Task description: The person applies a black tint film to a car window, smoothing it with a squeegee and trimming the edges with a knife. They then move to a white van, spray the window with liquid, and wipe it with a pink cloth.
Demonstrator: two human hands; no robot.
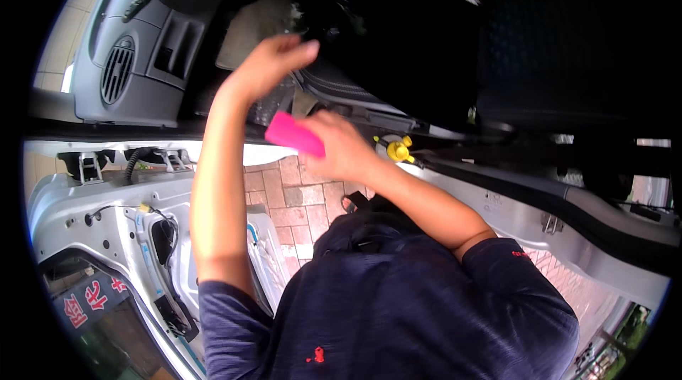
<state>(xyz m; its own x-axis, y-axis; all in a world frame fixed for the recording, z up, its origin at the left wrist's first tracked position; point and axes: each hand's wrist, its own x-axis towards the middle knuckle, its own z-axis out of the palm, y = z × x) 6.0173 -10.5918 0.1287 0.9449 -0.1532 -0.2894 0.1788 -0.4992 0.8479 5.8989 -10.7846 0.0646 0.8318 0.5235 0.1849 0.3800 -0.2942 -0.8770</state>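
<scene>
Inside the open car doorway, my right hand [337,145] is wrapped round a bright pink rectangular block [293,133], which sticks out past the fingers to the left. Its exact kind I cannot make out. Farther in, my left hand [273,64] is raised over the dark footwell, slightly smeared by motion. The thumb stretches to the right, and the other fingers are partly hidden; nothing shows in that hand. Just right of my right hand, by the sill, sits a yellow fitting [400,149] that looks like a sprayer head.
The car door [121,216] stands open at the left, its inner panel off and wiring exposed. A grey dashboard end with an air vent [117,69] is at the far left. A dark seat [547,53] fills the right. Brick paving [291,199] shows below the sill.
</scene>
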